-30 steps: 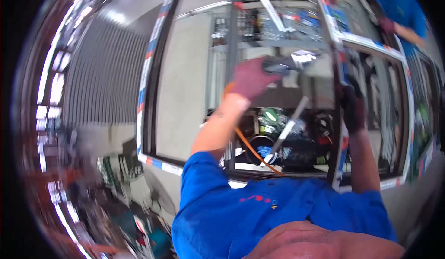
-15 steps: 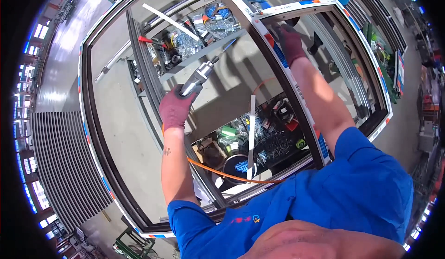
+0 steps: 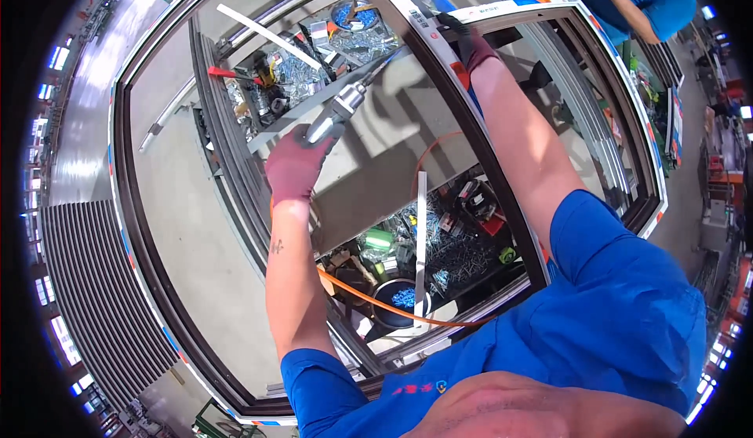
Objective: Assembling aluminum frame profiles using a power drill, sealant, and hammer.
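Observation:
My left hand (image 3: 298, 163), in a dark red glove with dark fingertips, is closed around a silver power screwdriver (image 3: 339, 112). Its long thin bit points up and to the right, toward the middle bar of a large window frame (image 3: 449, 85). An orange hose (image 3: 369, 300) runs below my left forearm. My right hand (image 3: 475, 49), gloved alike, is closed on the window frame where the middle bar meets the white-taped crossbar. Its dark fingertips are hard to tell from the dark profile.
Under the frame lie trays of loose screws and fittings (image 3: 306, 69), a black bowl of blue screws (image 3: 398, 297) and a white strip (image 3: 421, 242). Stacked grey profiles (image 3: 106, 297) stand at left. Another person in blue (image 3: 643, 3) is at the upper right.
My right hand has moved up and left, from inside the smaller opening to the bar junction. The screwdriver stays in my left hand. The other person shows more at upper right.

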Demonstrator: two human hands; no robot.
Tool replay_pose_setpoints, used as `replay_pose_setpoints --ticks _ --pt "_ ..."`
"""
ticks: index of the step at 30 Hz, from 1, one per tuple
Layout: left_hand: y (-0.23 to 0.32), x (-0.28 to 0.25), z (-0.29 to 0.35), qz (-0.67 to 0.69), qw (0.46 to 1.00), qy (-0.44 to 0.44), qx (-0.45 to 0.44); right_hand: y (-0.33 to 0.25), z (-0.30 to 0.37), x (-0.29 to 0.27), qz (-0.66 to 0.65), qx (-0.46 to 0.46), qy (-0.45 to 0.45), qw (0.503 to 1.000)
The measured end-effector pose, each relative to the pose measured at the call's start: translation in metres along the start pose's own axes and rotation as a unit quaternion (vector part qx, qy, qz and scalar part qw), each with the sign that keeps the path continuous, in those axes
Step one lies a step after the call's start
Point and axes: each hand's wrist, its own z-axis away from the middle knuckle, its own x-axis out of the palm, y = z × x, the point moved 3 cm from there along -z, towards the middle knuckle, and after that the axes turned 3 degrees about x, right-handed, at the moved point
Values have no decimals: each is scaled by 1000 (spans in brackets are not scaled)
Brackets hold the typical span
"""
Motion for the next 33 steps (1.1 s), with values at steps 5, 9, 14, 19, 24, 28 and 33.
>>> replay_pose_setpoints --ticks 5,9,14,19,24,28,33 --pt "5 19 -37 -14 1000 -21 -2 0 11 9 -16 -36 -35 999" --pt "32 29 -57 0 999 -9 44 -3 -8 -11 -99 21 -101 990" --pt "18 31 -61 -28 999 -5 32 5 32 31 -97 16 -63 993" --pt "32 38 -68 -20 998 11 52 -4 10 6 -121 31 -117 985" --pt "21 38 -70 -17 998 22 57 0 12 12 -81 0 -72 994" --pt "17 40 -71 -18 999 -9 49 5 22 26 -79 -21 -71 994" --pt "19 49 -84 -21 997 11 70 4 -30 -11 -109 22 -189 976"
